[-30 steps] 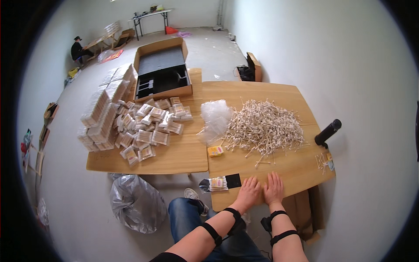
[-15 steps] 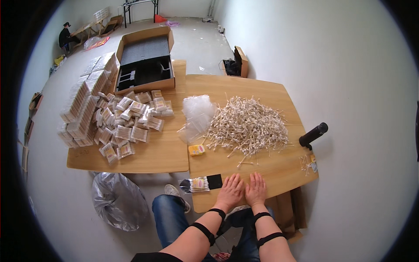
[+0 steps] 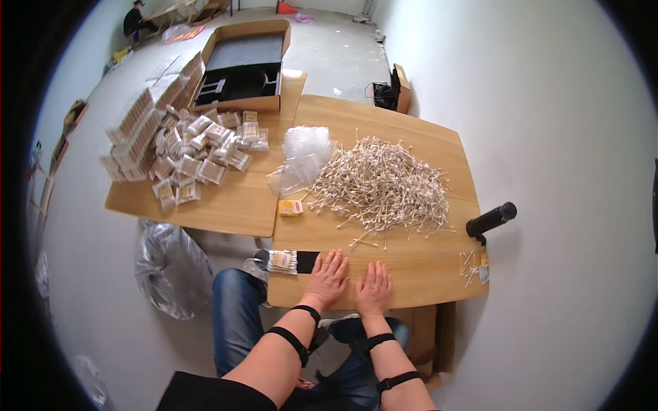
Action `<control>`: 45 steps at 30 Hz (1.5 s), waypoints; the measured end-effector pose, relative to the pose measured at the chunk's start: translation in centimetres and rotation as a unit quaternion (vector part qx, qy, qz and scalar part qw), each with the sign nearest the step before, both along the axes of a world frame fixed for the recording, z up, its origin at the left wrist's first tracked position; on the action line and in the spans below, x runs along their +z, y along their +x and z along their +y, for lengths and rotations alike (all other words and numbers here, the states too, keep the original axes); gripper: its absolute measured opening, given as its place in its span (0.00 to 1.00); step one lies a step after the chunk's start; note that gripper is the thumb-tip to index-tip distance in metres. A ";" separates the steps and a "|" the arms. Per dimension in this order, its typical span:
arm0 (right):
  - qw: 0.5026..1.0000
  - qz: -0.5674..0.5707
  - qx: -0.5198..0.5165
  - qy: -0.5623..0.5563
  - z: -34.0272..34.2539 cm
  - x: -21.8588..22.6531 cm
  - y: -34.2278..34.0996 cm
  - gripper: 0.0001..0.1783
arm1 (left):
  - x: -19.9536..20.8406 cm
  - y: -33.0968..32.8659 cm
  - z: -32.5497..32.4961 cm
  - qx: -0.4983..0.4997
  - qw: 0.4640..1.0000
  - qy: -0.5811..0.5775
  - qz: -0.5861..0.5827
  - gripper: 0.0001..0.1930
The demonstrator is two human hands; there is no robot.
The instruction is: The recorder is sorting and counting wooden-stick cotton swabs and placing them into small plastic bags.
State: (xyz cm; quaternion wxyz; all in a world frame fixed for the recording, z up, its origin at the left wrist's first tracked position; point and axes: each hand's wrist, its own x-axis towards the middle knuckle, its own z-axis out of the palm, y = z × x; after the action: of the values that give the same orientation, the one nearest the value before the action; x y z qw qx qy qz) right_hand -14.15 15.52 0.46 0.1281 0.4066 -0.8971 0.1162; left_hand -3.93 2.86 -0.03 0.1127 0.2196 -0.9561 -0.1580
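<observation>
My left hand (image 3: 327, 277) lies flat on the wooden table near its front edge, fingers stretched out, beside the right end of a black strip (image 3: 308, 262). At that strip's left end sits a clear packet of cotton swabs (image 3: 282, 262) with a yellow label. My right hand (image 3: 374, 289) rests palm down a little to the right, also flat and holding nothing. Ahead of both hands is a large heap of loose cotton swabs (image 3: 387, 185). Left of the heap are clear plastic bags (image 3: 305, 151) and a small stack of yellow cards (image 3: 290, 208).
Filled swab packets (image 3: 212, 147) are piled on the left table, beside stacked bundles (image 3: 137, 130) and an open cardboard box (image 3: 240, 103). A black cylinder (image 3: 492, 220) stands at the right edge, near a few swabs (image 3: 468, 266). A grey plastic bag (image 3: 175, 270) is on the floor.
The view has shifted, so the tables appear farther up and left. My hands have spread slightly apart, both still flat on the table.
</observation>
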 end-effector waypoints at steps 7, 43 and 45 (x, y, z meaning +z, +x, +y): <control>0.970 -0.077 0.188 -0.132 -8.0 5.7 -5.6 0.28 | 1.0 0.2 0.0 0.003 1.000 0.008 -0.009 0.30; 0.965 -0.082 0.247 0.031 -28.4 3.7 -15.8 0.19 | 1.0 0.2 0.4 -0.011 0.999 0.030 0.001 0.29; 0.965 -0.073 0.246 0.056 -28.7 3.7 -15.7 0.19 | 1.1 0.3 0.5 -0.010 1.000 0.028 0.001 0.28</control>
State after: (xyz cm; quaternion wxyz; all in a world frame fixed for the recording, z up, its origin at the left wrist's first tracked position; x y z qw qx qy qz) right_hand -29.87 -13.22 4.16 0.0066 0.6114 -0.7816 0.1233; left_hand -3.64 3.32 1.07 0.1060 0.2129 -0.9533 -0.1863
